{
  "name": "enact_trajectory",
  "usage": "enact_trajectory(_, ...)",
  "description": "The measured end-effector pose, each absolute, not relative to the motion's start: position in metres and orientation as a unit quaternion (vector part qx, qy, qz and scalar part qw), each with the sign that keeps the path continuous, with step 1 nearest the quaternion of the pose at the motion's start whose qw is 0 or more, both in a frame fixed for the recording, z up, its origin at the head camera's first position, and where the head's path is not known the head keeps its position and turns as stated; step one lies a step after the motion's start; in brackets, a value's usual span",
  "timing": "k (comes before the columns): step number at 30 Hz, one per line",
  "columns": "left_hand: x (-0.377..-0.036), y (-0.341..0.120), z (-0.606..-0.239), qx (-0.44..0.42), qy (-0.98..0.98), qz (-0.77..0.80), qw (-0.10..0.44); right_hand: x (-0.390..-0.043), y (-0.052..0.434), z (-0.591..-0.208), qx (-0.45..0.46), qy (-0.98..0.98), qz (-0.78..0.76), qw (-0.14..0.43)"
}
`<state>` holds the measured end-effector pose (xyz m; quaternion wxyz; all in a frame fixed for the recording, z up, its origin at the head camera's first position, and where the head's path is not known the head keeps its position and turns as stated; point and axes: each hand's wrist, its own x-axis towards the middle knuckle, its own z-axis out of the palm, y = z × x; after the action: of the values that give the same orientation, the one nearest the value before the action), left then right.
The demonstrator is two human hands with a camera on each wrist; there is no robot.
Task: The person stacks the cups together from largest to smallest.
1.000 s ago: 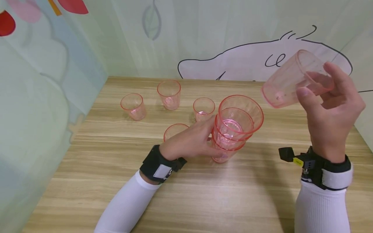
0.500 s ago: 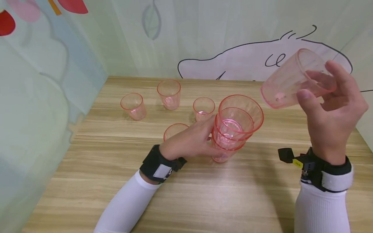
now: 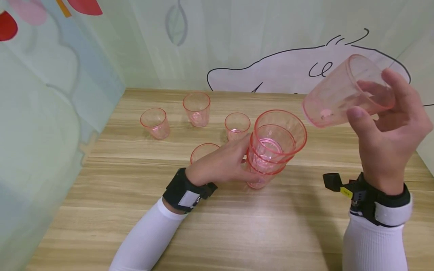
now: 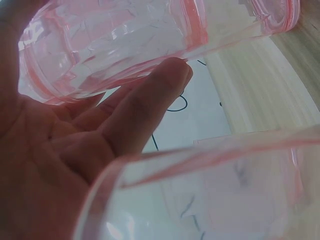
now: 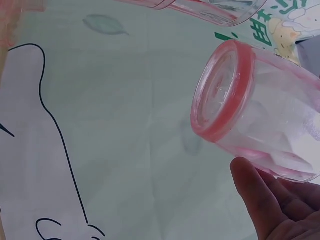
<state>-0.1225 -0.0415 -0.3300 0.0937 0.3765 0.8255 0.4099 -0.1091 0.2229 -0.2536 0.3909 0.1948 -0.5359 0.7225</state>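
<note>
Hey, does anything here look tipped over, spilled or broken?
Nothing spilled or visibly broken. The only thing askew is the pink cup in the right hand, held in the air on its side, base toward the stack of cups that the left hand grips on the table. The four loose cups stand upright.

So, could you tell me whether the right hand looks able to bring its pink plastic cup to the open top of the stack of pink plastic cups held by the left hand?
Probably yes: the right hand holds its pink plastic cup above and right of the stack of pink plastic cups, whose mouth is open; the left hand grips only its side.
</note>
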Motion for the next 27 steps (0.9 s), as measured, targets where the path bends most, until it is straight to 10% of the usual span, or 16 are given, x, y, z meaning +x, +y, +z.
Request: enact_trajectory(27, -0.1233, -0.042, -0.3302, 0.379, 0.828, 0.404, 0.092, -0.107, 0.2229, -0.2552, 0.227, -0.54, 0.71, 0.39)
